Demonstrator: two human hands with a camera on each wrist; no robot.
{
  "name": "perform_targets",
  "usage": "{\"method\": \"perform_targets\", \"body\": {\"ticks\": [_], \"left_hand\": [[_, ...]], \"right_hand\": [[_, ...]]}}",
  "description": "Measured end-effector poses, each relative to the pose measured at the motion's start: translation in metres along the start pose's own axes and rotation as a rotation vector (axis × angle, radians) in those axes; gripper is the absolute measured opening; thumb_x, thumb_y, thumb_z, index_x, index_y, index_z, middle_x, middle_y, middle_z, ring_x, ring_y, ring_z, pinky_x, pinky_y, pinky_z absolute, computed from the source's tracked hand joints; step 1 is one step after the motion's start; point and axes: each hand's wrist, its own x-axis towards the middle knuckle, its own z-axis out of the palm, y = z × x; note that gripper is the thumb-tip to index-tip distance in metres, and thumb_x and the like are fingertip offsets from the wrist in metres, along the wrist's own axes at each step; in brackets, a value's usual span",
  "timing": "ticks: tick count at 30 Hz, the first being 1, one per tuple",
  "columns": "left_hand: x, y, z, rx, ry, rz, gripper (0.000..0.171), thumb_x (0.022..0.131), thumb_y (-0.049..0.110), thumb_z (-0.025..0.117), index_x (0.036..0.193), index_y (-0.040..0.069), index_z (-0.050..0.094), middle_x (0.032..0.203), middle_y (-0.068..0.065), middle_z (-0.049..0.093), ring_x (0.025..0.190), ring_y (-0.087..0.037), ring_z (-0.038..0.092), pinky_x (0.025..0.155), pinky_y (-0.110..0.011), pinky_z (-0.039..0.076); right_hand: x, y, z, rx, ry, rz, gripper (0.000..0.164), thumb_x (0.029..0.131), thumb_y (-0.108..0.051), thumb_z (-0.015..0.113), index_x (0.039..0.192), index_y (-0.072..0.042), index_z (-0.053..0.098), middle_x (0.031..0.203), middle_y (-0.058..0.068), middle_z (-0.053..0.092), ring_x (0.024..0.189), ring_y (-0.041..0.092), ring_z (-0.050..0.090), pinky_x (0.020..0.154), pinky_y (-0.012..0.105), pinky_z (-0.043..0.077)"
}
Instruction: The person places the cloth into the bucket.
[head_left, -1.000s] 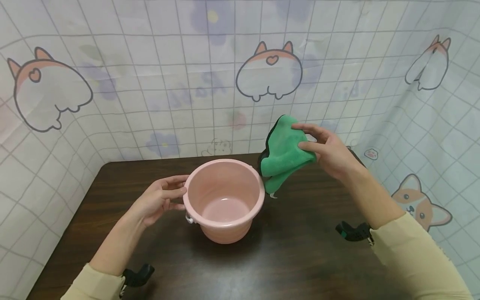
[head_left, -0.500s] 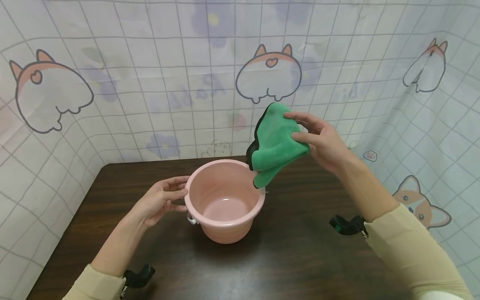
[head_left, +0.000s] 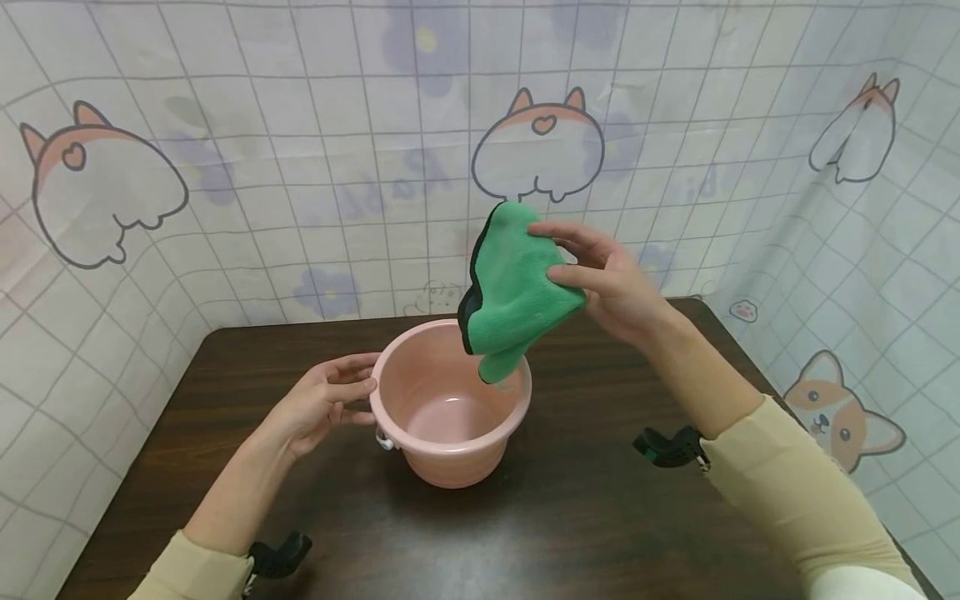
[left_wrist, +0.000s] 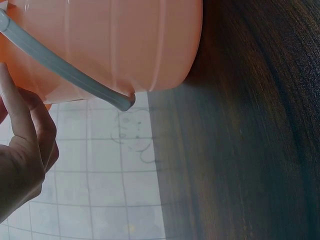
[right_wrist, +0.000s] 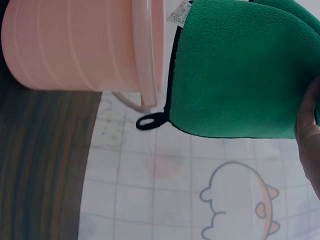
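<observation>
A pink plastic bucket (head_left: 453, 467) stands upright on the dark table. Fairly straight fingers of my left hand (head_left: 318, 407) rest against the left side of its rim. Its grey handle (left_wrist: 65, 70) hangs down the outside in the left wrist view. My right hand (head_left: 615, 287) pinches a green cloth (head_left: 517, 287) between thumb and fingers. The cloth hangs folded above the bucket's right rim, its lower corner over the opening. Black edging, a hanging loop (right_wrist: 150, 121) and a white label (right_wrist: 179, 14) show on it in the right wrist view.
The dark wooden table (head_left: 585, 517) spreads around the bucket. Behind and at both sides hangs a white grid-patterned sheet (head_left: 360, 108) with cartoon dogs. Black devices (head_left: 281, 557) are strapped to both wrists.
My right hand has carried the green cloth leftward and slightly up, from beside the bucket to over its right rim. My left hand and the bucket have stayed put.
</observation>
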Motion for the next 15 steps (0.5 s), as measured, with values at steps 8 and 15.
{"method": "perform_targets", "body": {"ticks": [8,15], "left_hand": [[0.0,0.0,0.001,-0.001,0.004,-0.003,0.06,0.102,0.006,0.063,0.154,-0.007,0.035,0.135,-0.015,0.055,0.102,-0.018,0.066,0.076,-0.033,0.062],[0.001,0.0,0.0,0.001,0.01,-0.01,0.059,0.102,0.005,0.062,0.154,-0.007,0.035,0.133,-0.013,0.057,0.104,-0.018,0.067,0.077,-0.033,0.062]], "right_hand": [[0.006,-0.002,0.014,0.036,-0.049,-0.042,0.049,0.094,0.007,0.057,0.131,-0.022,0.069,0.151,0.013,0.043,0.128,0.031,0.044,0.089,0.033,0.055],[0.01,0.001,0.025,0.078,-0.098,-0.083,0.045,0.093,0.003,0.062,0.131,-0.021,0.07,0.148,0.014,0.044,0.125,0.03,0.046,0.088,0.034,0.055]]}}
